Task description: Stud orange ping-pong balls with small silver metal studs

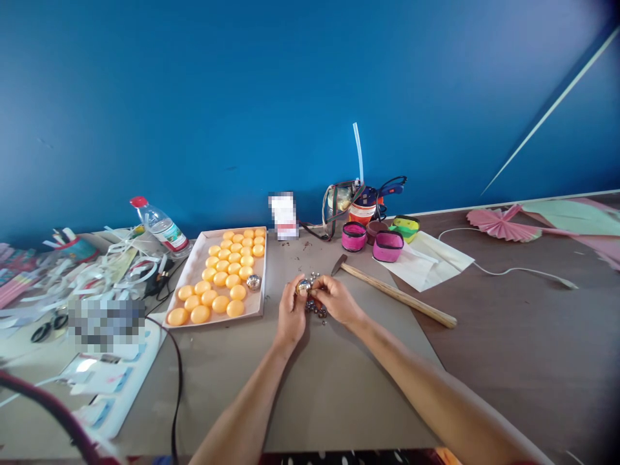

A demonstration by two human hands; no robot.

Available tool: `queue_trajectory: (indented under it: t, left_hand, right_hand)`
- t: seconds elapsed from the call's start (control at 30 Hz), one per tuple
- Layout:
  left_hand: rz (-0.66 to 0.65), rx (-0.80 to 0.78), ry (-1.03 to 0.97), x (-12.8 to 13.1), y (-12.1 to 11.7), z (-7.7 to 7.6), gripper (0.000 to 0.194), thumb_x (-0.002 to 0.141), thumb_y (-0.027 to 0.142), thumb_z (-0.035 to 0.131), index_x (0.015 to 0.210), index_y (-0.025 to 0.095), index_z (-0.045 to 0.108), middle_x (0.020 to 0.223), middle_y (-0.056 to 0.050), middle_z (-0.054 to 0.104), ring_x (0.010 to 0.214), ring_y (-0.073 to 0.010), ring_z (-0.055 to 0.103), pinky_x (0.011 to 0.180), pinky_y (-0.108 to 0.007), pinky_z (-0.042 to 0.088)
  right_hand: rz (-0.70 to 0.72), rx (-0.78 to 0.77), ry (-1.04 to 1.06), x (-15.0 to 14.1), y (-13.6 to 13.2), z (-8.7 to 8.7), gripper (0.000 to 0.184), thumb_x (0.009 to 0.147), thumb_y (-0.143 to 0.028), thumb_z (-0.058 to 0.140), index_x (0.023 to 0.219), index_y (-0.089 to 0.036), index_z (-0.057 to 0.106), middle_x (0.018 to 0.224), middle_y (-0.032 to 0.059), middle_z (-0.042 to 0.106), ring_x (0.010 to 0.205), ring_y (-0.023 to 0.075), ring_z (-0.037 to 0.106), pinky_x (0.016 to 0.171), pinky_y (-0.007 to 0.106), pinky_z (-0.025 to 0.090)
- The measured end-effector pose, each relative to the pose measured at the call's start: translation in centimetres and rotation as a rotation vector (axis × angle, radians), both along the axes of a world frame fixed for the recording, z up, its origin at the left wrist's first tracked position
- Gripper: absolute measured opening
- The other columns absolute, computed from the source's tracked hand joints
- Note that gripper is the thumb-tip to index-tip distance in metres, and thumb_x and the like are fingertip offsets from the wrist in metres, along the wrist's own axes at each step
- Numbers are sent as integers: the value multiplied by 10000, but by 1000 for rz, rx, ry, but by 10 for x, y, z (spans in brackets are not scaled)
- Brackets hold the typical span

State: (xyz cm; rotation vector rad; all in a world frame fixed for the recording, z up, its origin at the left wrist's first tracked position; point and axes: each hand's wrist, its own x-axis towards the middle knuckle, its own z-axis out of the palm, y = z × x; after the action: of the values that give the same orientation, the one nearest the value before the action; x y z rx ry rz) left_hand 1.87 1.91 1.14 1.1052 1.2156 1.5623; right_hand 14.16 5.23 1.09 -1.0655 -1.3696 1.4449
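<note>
My left hand (291,315) and my right hand (335,299) meet at the middle of the grey mat (300,374). Their fingers are pinched together around a small shiny silver ball (303,287). Under and beside the hands lie several small dark metal beads (317,309). To the left a shallow tray (194,268) holds several orange balls (227,271) in rows, plus one silver ball (253,281) near its right edge.
A wooden-handled hammer (394,294) lies right of my hands. Pink and green tape rolls (387,245), a cup of tools (363,206) and white paper (431,258) sit behind. A water bottle (162,229), white strips and a black cable (177,381) are left; pink paper fans (504,223) far right.
</note>
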Motion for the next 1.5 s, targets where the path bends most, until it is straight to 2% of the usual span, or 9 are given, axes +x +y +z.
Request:
queue_trajectory:
  t: [0.2,0.27,0.37,0.47,0.67,1.03,1.13,1.3,1.5]
  left_hand:
    - [-1,13,97,1,-1,0,287,745,308,635,1018,221,658,1028,-58,622,1012,-209,528,949,-308,350]
    - [-17,-1,19,0,0,0,303,744,320,636,1029,218,650,1054,-56,623,1006,-204,540,924,-300,377]
    - [-89,-54,-195,-1,3,0,348,753,363,621,1072,224,616,955,-44,645,830,-182,607,783,-297,457]
    - [-130,-97,-336,-3,6,0,375,756,397,609,1086,219,591,833,-29,651,661,-155,619,662,-285,472]
    - [-149,-114,-493,-3,8,6,364,728,385,643,1036,199,591,781,-27,665,614,-145,615,632,-284,464]
    - [-218,-131,-597,-7,8,9,266,752,314,635,979,190,574,820,-26,654,730,-150,627,734,-308,471]
    - [-244,-132,-607,-8,8,8,242,770,317,615,969,189,566,820,-23,644,741,-156,629,701,-292,470]
    - [-269,-135,-615,-8,8,9,230,758,341,624,906,175,568,809,-30,644,745,-164,629,693,-289,471]
    - [-253,-126,-625,-8,8,8,169,770,304,620,861,174,561,751,-6,632,681,-122,606,677,-256,465]
  right_hand:
    - [-46,-49,70,-5,0,-7,134,677,-283,584,683,-202,478,468,-64,453,436,94,397,445,221,302]
    - [-14,-121,235,-3,1,-3,194,666,-332,613,681,-199,473,490,-64,441,434,83,371,461,224,310]
    - [0,-178,471,4,5,4,260,654,-398,629,666,-194,469,599,-44,480,448,69,364,500,239,346]
    - [-75,-145,504,10,12,5,265,652,-409,624,651,-191,474,658,-30,498,464,67,370,495,238,331]
    - [-138,21,317,13,15,-9,216,688,-378,591,778,-189,536,582,-44,459,473,81,374,476,229,279]
    - [-45,347,-111,8,-7,0,172,751,-280,542,898,-192,552,751,12,549,686,141,510,633,262,416]
    - [-18,474,-215,7,-10,-2,265,780,-216,506,1043,-203,528,807,29,571,722,153,531,674,279,442]
    - [-39,742,-364,6,-11,-5,456,802,-155,463,1250,-222,412,1056,89,561,895,199,536,813,359,462]
    - [-8,847,-478,5,-8,-5,443,839,-120,387,1271,-215,404,1044,95,558,930,198,539,816,356,480]
